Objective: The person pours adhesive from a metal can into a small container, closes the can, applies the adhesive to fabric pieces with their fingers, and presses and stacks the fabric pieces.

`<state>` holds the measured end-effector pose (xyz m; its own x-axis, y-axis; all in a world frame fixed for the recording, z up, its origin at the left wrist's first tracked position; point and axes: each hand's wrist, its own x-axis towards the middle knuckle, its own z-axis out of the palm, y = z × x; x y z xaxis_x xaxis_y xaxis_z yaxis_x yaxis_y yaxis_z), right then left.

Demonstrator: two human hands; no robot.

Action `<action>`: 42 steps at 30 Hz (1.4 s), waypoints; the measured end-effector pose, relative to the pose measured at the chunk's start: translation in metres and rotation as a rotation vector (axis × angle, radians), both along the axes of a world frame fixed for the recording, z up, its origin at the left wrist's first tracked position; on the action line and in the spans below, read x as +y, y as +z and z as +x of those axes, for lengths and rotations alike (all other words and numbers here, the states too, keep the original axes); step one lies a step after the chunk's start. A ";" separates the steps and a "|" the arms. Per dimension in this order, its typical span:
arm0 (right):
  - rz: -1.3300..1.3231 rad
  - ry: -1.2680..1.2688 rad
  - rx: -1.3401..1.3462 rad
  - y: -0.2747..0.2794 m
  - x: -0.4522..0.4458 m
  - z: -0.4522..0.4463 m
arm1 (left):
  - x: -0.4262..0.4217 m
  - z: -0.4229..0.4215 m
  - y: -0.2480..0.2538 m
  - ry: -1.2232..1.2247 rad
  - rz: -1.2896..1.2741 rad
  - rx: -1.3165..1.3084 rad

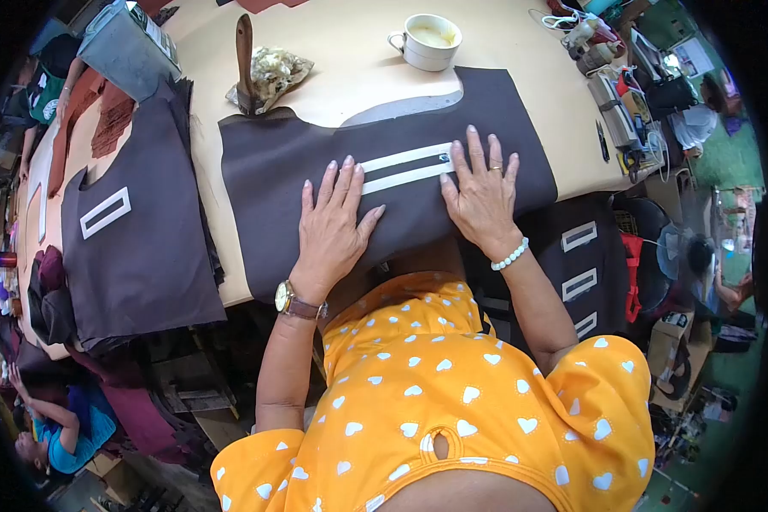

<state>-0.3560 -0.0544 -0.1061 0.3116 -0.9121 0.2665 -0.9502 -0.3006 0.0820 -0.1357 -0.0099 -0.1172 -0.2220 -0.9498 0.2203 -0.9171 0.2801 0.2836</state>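
Note:
A dark brown cut fabric panel (273,171) lies over the table's front edge before me. Near its middle sits a white rectangular frame-shaped strip (401,179) with a long slot. My left hand (337,218) rests flat with fingers spread at the strip's left end. At its right end lies my right hand (482,188), fingers also spread on the strip and cloth. A small dark spot shows on the strip beside the right index finger. Neither hand grips anything.
Behind the panel are a brush (245,64), a crumpled plastic bag (277,75) and a white cup (432,43) with pale contents. More dark panels (145,247) lie stacked at left, near a grey bin (124,47). Tools and boxes (614,107) crowd the right edge. Other people are at left.

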 end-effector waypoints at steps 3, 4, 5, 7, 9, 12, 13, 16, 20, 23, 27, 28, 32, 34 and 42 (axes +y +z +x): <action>-0.029 -0.022 0.083 0.003 0.003 0.001 | 0.006 0.003 -0.001 0.026 0.008 -0.017; -0.028 -0.003 0.093 0.005 0.006 0.002 | 0.007 0.003 -0.001 0.032 0.010 -0.022; -0.029 0.016 0.103 0.007 0.009 0.002 | 0.008 0.004 -0.002 0.033 0.007 -0.023; 0.008 0.045 0.109 0.018 0.014 0.002 | 0.007 0.003 -0.002 0.032 0.000 -0.024; 0.009 0.048 0.172 0.020 0.014 -0.001 | 0.007 0.004 -0.003 0.025 -0.012 -0.010; 0.004 0.012 0.300 0.015 -0.001 -0.004 | 0.009 0.007 -0.001 0.027 -0.016 0.003; 0.010 0.020 0.312 0.013 -0.005 -0.005 | 0.010 0.009 -0.001 0.030 -0.016 0.007; 0.035 0.050 0.362 0.011 -0.009 -0.007 | 0.019 0.018 -0.003 0.083 -0.027 0.008; 0.074 0.067 0.439 0.011 -0.005 0.005 | 0.024 0.024 -0.002 0.099 -0.025 0.023; 0.079 0.080 0.445 0.010 -0.001 0.018 | 0.026 0.021 0.004 0.075 -0.030 0.017; 0.056 0.129 0.390 0.010 0.004 0.038 | 0.025 0.022 0.003 0.037 -0.028 -0.011; 0.054 0.140 0.368 0.009 0.006 0.043 | 0.026 0.022 0.002 0.034 -0.024 -0.002; 0.053 0.138 0.407 0.010 0.008 0.061 | 0.026 0.023 0.001 0.034 -0.036 0.007; 0.039 0.139 0.450 0.008 0.009 0.068 | 0.025 0.022 0.000 0.033 -0.049 0.010; 0.558 0.474 -0.297 0.041 -0.045 0.034 | 0.025 0.022 0.005 0.030 -0.041 0.020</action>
<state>-0.3222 -0.0995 -0.0648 0.6880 -0.7234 -0.0584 -0.6691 -0.6011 -0.4372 -0.1136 0.0151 -0.1122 -0.1885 -0.9461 0.2635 -0.9195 0.2643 0.2909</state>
